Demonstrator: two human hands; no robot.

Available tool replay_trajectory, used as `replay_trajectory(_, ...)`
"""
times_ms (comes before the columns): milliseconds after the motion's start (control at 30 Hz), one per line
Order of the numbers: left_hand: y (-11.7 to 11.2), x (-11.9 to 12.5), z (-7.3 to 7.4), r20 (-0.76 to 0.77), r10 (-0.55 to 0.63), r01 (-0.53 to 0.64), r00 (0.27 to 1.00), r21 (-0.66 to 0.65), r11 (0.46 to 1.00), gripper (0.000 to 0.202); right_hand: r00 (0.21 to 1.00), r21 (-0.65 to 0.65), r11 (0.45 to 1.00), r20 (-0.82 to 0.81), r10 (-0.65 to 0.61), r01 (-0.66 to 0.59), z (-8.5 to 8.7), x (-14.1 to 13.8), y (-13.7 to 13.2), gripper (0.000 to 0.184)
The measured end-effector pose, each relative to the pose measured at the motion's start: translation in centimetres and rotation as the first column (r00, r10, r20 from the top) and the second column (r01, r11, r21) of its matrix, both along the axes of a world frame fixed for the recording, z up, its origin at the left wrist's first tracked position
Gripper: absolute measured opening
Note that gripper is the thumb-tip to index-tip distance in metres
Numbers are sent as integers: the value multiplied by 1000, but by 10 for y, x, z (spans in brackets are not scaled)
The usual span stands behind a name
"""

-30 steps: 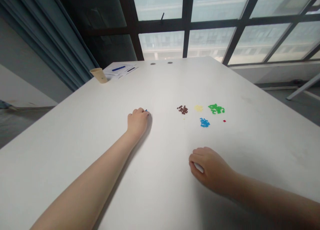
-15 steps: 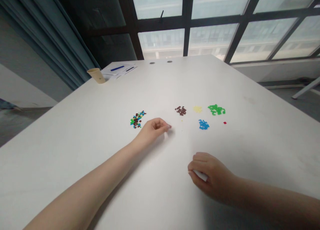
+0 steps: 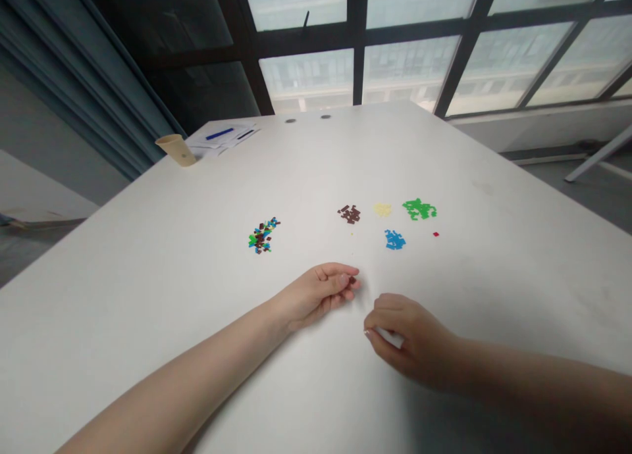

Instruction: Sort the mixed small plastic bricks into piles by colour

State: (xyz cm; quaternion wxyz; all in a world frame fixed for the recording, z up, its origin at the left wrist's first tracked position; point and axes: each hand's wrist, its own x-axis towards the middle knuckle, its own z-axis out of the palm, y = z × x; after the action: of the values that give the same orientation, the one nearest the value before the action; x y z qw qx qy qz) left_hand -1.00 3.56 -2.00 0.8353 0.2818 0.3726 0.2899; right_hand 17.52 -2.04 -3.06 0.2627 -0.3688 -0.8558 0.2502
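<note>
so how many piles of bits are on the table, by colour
mixed pile: 1
brown pile: 1
yellow pile: 1
green pile: 1
blue pile: 1
total: 5 piles

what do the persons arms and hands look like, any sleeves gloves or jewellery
Both forearms are bare right to the picture's edge, with no sleeves showing. The left hand and the right hand wear no gloves, and no ring, watch or bracelet can be seen on either.
</note>
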Motion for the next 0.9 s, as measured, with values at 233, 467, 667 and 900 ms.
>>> replay_trajectory(233, -2, 0, -2, 69, -62, 64, 996, -16, 998, 22, 1000, -15, 1000, 1, -5, 5, 1, 0, 0, 15)
replay_trajectory(467, -3, 0, -3, 103, -111, 112, 988, -5, 994, 23, 997, 12, 999, -66, -38, 39, 3, 2, 0, 15)
replay_trajectory(667, -5, 1, -4, 98, -191, 186, 977, 55, 981, 23, 960, 73, 984, -243, -139, 161, 9, 5, 0, 9)
replay_trajectory(900, -10, 4, -4, 122, -290, 265, 949, 189, 946, 28, 949, 118, 979, -289, -128, 168, 8, 3, -1, 17)
